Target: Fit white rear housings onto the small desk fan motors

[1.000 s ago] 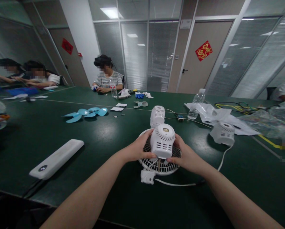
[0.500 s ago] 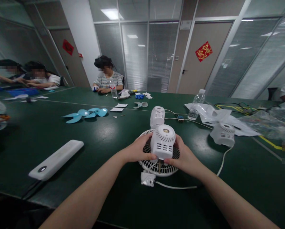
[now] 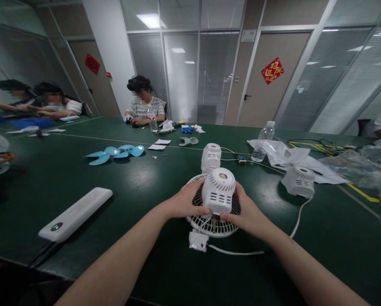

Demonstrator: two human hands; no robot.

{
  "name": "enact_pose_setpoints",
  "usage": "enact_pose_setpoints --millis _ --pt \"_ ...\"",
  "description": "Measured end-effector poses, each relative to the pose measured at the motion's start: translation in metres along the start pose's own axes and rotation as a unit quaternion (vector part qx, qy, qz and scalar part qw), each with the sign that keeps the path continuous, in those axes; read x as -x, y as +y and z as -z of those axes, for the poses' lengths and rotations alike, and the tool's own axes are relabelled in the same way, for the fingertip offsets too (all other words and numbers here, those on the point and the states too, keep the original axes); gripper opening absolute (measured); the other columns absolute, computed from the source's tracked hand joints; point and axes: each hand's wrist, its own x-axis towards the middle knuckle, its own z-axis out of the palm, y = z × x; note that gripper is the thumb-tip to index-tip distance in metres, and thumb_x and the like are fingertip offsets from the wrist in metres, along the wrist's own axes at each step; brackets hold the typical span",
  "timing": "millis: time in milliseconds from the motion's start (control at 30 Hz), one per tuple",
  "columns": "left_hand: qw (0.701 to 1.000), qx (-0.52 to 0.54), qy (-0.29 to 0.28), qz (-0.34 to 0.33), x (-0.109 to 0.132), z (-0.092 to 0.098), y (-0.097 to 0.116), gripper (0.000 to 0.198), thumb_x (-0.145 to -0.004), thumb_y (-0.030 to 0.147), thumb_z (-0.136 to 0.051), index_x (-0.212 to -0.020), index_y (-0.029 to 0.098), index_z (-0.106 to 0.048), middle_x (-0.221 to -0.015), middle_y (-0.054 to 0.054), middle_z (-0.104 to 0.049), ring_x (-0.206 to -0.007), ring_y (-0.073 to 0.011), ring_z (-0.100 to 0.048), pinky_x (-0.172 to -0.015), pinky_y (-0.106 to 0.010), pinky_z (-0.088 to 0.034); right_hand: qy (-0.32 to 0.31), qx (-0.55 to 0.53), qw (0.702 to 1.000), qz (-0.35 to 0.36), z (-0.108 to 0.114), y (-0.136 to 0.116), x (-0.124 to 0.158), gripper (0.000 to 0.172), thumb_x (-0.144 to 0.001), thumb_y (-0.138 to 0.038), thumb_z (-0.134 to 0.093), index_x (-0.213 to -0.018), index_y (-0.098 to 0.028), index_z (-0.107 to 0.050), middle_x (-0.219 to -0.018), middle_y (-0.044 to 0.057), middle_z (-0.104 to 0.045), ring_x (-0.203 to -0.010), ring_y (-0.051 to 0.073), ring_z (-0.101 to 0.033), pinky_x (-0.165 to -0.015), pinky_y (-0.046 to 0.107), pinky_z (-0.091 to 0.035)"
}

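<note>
Both my hands grip a white fan motor housing with slotted vents, one on each side. My left hand has its thumb along the lower left edge; my right hand presses its thumb at the lower right. Under the housing lies a round white fan grille, partly covered by it and by my fingers. A small white plug-like part with a cord rests at the grille's near edge. Directly behind stands a second white motor housing. Farther right sits a third housing, with a white cable trailing from it.
A white power bank lies at left. Light-blue fan blades, a grey blade and paper pieces are farther back. A water bottle stands beside plastic sheeting. Several people sit around the green table.
Almost nothing differs. The whole view has shifted very slightly downward, while my hands keep the same hold on the motor housing.
</note>
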Motion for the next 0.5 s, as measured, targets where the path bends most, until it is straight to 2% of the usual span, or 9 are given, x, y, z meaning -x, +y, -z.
enact_pose_setpoints --millis 133,333,500 --pt "1.0 -0.008 -0.003 -0.002 -0.0011 0.0004 -0.0015 0.097 -0.07 0.054 -0.068 -0.148 0.025 -0.018 -0.151 -0.012 -0.029 -0.137 -0.039 -0.028 -0.11 -0.061 -0.022 -0.009 -0.007 1.0 0.025 -0.0017 0.0054 -0.0002 0.098 -0.076 -0.04 -0.072 -0.148 -0.026 -0.007 -0.15 0.012 -0.031 -0.137 0.031 -0.031 -0.112 0.054 -0.027" --pt "1.0 0.004 -0.001 -0.011 -0.0007 0.0016 0.0027 0.095 -0.068 0.05 -0.071 -0.146 0.025 -0.023 -0.148 -0.011 -0.035 -0.133 -0.0375 -0.034 -0.109 -0.058 -0.028 -0.005 0.004 1.0 0.0 -0.0017 0.006 -0.0007 0.102 -0.073 -0.03 -0.074 -0.148 -0.027 -0.005 -0.147 0.012 -0.036 -0.134 0.03 -0.037 -0.11 0.052 -0.032" --pt "1.0 0.009 0.004 -0.004 -0.0002 0.0023 0.0075 0.094 -0.066 0.046 -0.072 -0.145 0.023 -0.026 -0.146 -0.012 -0.039 -0.132 -0.037 -0.037 -0.109 -0.058 -0.027 -0.001 0.009 1.0 -0.014 -0.0012 0.0011 -0.0002 0.1 -0.071 -0.029 -0.076 -0.145 -0.024 -0.01 -0.144 0.013 -0.039 -0.132 0.029 -0.04 -0.11 0.049 -0.034"
